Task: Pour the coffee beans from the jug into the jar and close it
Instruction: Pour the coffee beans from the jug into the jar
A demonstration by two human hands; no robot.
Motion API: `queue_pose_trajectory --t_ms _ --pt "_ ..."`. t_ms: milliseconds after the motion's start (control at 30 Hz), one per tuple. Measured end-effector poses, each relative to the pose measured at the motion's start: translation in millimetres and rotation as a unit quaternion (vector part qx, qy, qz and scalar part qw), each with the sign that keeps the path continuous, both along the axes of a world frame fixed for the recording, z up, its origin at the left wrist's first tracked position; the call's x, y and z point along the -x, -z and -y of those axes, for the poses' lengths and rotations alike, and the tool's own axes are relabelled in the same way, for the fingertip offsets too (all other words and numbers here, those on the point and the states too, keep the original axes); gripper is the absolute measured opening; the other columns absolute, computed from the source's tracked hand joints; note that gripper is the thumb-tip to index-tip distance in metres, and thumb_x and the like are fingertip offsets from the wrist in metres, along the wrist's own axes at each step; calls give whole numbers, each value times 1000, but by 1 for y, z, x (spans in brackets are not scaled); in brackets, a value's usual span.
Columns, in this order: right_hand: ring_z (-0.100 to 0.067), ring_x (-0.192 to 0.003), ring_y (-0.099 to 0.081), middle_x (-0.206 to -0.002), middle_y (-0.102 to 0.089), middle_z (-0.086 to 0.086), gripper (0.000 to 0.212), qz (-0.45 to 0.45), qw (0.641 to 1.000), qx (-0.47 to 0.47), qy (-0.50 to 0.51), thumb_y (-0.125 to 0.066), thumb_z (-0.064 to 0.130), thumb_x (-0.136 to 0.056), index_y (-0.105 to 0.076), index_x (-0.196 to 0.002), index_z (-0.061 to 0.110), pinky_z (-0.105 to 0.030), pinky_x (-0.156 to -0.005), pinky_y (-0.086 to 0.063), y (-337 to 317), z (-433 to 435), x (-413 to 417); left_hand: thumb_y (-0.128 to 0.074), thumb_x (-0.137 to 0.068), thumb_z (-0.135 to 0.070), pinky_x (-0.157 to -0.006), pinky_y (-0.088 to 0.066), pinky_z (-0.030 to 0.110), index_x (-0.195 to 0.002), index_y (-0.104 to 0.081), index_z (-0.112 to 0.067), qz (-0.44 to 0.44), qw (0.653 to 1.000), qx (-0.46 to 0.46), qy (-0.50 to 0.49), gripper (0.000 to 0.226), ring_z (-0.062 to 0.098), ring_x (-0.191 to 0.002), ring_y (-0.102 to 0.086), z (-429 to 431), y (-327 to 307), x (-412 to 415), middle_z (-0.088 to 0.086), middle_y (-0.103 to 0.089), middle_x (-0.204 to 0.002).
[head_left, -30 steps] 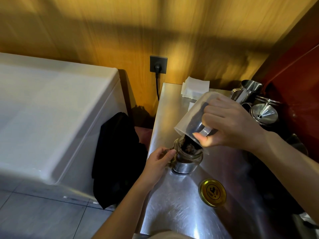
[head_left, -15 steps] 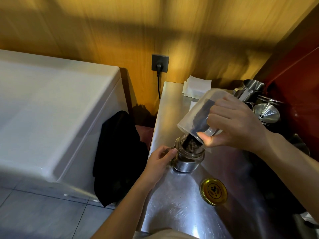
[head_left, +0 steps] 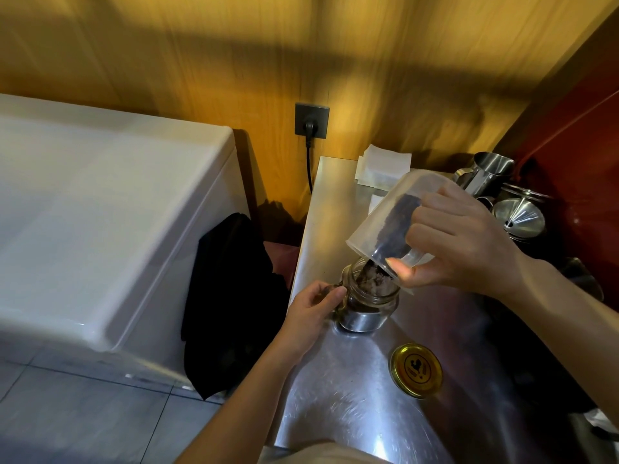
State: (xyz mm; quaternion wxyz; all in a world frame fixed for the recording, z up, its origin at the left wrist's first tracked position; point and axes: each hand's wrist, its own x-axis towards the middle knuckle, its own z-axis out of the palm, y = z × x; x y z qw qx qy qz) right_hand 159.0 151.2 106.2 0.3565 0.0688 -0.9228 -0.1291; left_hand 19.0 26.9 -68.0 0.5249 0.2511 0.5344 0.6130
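On the steel counter (head_left: 335, 396), my right hand (head_left: 462, 242) grips the tilted plastic jug (head_left: 382, 222), spilling coffee beans (head_left: 395, 226) into 1 glass jar (head_left: 368, 299). My left hand (head_left: 311, 313) pinches the jar's handle. The gold lid (head_left: 415, 369) lies nearer, right.

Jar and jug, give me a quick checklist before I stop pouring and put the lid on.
1. Jug spout over the jar mouth: ok.
2. Left hand steadying the jar: ok.
3. Right hand gripping the jug handle: ok.
4. Jug emptied: not ok, beans remain inside.
5. Lid within reach on the counter: ok.
6. Room left in the jar: cannot tell.
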Motion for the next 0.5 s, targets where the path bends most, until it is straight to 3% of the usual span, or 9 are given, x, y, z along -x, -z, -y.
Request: queue_pose_trajectory --t_ms 167,500 --pt "-19 -59 -31 -52 -44 -8 29 2 1000 -10 -11 -66 17 -78 -45 -60 11 -34 -57 -31 0 2 1 -76 -63 -51 -93 -44 59 -68 -65 -28 -7 1000 0 1 27 29 -88 -56 0 0 1 13 -61 -84" --pt "-22 -45 -38 -48 -41 -9 33 13 1000 -8 4 -66 16 -77 -47 -52 7 -34 -50 -37 1 1 -2 -81 -54 -63 -100 -39 65 -70 -64 -26 0 1000 -6 0 43 29 -88 -55 0 -2 -1 14 -60 -86"
